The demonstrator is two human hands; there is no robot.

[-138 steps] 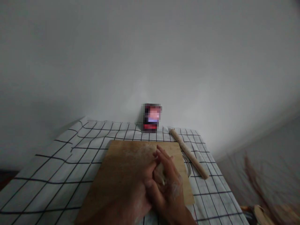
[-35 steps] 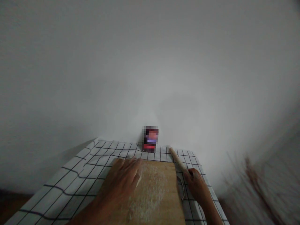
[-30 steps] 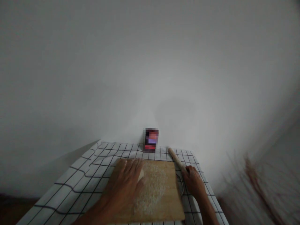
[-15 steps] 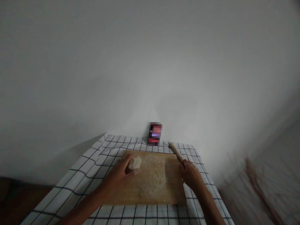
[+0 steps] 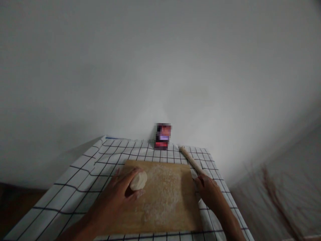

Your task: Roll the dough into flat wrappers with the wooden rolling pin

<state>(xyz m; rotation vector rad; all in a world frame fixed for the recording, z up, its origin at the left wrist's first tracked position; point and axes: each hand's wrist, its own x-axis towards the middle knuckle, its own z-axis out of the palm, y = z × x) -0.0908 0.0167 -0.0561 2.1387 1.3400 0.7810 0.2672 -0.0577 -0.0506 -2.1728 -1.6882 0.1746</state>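
Note:
A pale, rounded lump of dough (image 5: 139, 180) sits in the curled fingers of my left hand (image 5: 121, 189), over the left part of a wooden board (image 5: 173, 214). My thumb is on its near side and the other fingers are behind it. On the right, my right hand (image 5: 209, 190) is closed round the near end of a wooden rolling pin (image 5: 190, 159). The pin slants away from me beside the board's right edge, its far end toward the wall. White flour is smeared over the middle of the board.
A white tablecloth (image 5: 77, 187) with dark grid lines covers the table, which meets a pale wall (image 5: 160, 67). A small dark, red and purple upright item (image 5: 163, 137), blurred out, leans at the back. Thin brown branches (image 5: 273, 194) stand to the right of the table.
My left hand has come nearer and slightly left with the dough. My right hand has shifted back toward the pin's near end, so more of the pin shows. The view has tilted slightly.

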